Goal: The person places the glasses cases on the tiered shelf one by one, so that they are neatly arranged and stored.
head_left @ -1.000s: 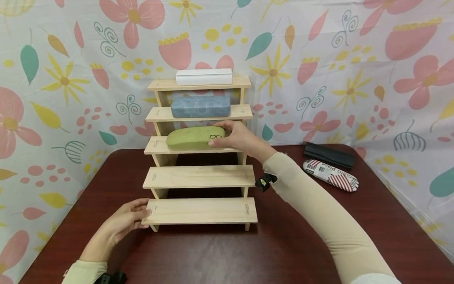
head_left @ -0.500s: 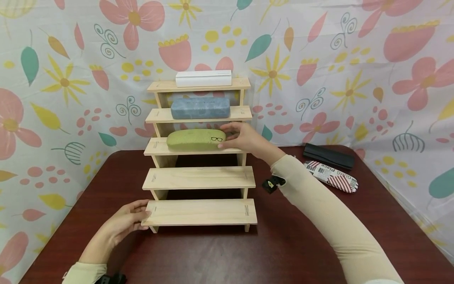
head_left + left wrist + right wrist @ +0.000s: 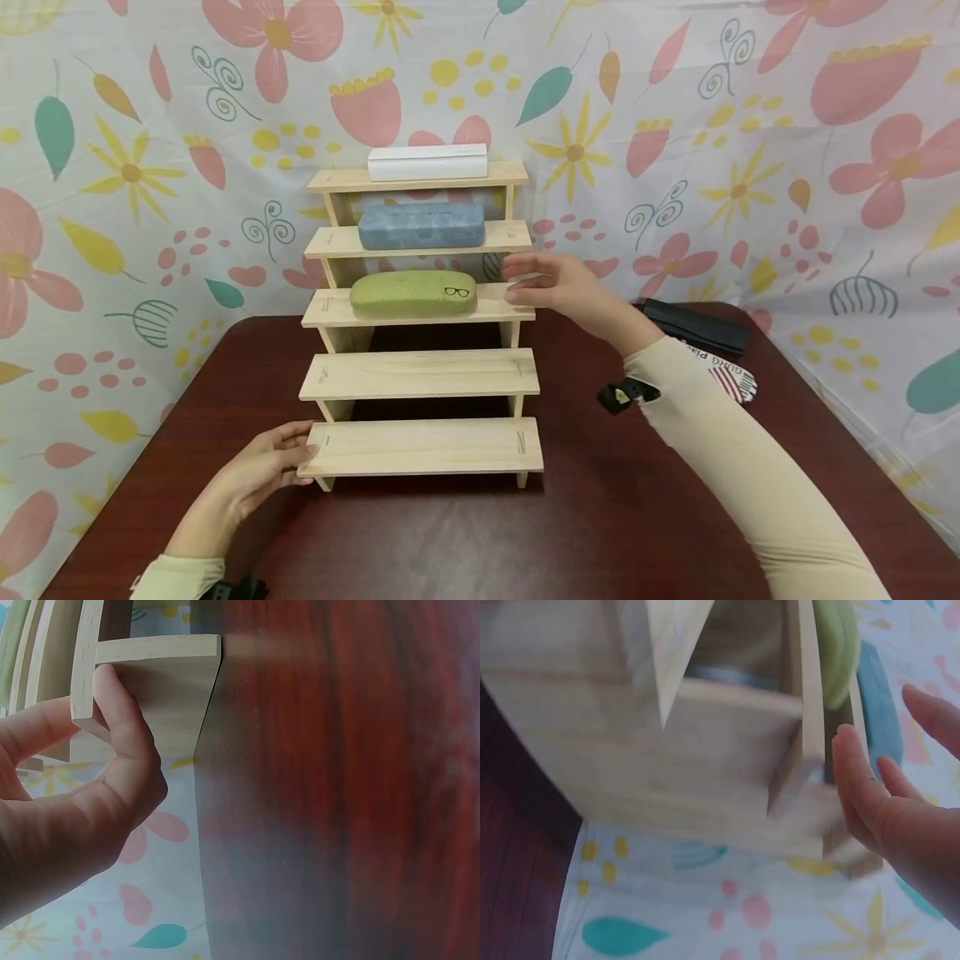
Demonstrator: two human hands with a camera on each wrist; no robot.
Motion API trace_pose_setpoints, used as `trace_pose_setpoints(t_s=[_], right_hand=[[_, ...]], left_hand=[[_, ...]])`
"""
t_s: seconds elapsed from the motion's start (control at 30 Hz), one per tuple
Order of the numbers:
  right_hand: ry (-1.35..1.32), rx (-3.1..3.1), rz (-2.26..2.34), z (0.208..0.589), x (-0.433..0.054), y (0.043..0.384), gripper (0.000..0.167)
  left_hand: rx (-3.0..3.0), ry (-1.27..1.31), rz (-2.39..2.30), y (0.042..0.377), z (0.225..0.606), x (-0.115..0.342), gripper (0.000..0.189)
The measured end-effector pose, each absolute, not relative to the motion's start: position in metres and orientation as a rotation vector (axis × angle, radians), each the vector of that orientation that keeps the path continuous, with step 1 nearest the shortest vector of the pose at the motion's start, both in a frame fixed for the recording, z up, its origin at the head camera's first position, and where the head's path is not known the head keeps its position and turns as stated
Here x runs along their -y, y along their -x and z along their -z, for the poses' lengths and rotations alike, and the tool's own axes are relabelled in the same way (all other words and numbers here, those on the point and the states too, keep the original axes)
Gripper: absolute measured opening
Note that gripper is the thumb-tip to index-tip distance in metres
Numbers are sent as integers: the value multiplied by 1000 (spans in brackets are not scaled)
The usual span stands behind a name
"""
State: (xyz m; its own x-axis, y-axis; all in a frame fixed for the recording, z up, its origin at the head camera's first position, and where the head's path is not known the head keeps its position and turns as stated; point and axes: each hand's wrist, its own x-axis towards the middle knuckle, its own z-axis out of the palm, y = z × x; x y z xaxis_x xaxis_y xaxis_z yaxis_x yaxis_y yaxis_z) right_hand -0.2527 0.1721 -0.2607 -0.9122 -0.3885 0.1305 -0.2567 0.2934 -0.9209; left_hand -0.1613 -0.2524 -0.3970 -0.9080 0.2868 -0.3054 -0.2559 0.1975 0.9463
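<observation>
A light wooden stepped rack [image 3: 420, 375] stands on the table. On its middle step lies a green glasses case [image 3: 405, 292] with a small pair of glasses printed at its right end. My left hand [image 3: 258, 467] grips the left end of the lowest step; in the left wrist view one finger [image 3: 124, 720] lies under the board. My right hand [image 3: 573, 292] is just off the right end of the middle step, fingers loose and holding nothing, with a gap to the green case. In the right wrist view its fingers [image 3: 866, 776] stand apart beside the steps.
A blue glasses case [image 3: 422, 226] sits one step higher, and a white box [image 3: 427, 163] is on the top step. At the table's right lie a black case [image 3: 697, 327] and a striped printed case [image 3: 731, 379], partly behind my right sleeve. A floral cloth hangs behind.
My right hand has let go of the green glasses case and moved right, away from it. The case stays on the middle step. My left hand keeps its grip on the lowest step.
</observation>
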Motion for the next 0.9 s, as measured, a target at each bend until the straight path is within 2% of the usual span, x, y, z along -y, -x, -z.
trace_pose_setpoints(t_s=[0.3, 0.63, 0.9], right_hand=[[462, -2415, 1820, 268, -237, 234, 57], [365, -2275, 2147, 310, -315, 217, 52], [411, -2189, 2341, 344, -373, 200, 44]], left_hand=[[-2065, -23, -1753, 162, 397, 253, 65], [-2050, -8, -1749, 160, 399, 256, 66], [-2052, -28, -1748, 162, 399, 254, 65]])
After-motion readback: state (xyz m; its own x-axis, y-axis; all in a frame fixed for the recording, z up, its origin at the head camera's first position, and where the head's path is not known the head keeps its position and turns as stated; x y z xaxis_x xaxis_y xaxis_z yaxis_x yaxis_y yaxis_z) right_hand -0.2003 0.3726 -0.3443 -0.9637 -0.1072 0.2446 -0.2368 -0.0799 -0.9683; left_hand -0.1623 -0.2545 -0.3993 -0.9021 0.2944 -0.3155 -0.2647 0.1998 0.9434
